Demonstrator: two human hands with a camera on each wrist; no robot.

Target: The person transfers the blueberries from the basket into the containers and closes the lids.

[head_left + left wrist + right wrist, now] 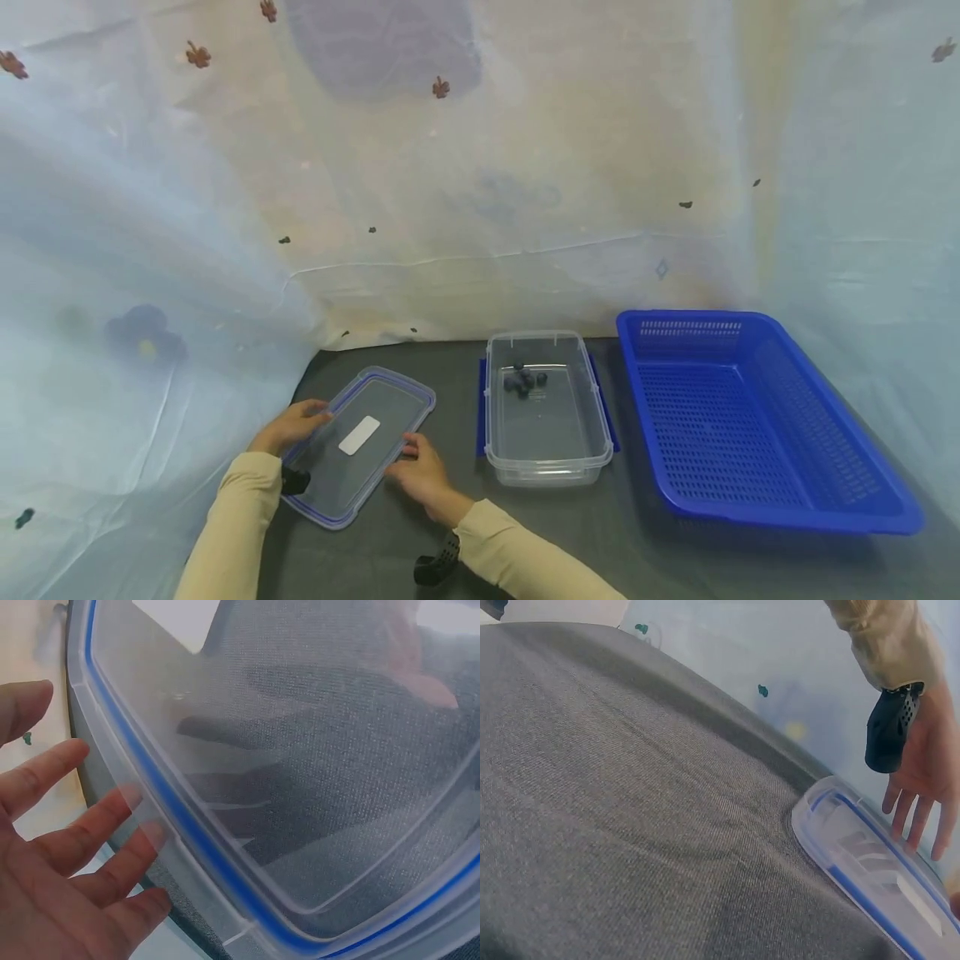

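A clear lid point(360, 442) with a blue seal and a white label point(359, 434) lies at the front left of the dark table. My left hand point(288, 425) touches its left edge with straight fingers point(82, 825), seen against the translucent rim of the lid point(315, 765). My right hand point(423, 471) rests at the lid's right edge, thumb against the rim. In the right wrist view the lid point(870, 862) lies low on the table, and the left hand point(926, 780) spreads its fingers on its far side.
A clear tub point(547, 462) with blue side latches stands mid-table, several dark berries point(525, 381) at its far end. A blue perforated basket point(750, 433) lies at the right. Pale cloth with small flowers point(450, 167) walls the back and sides.
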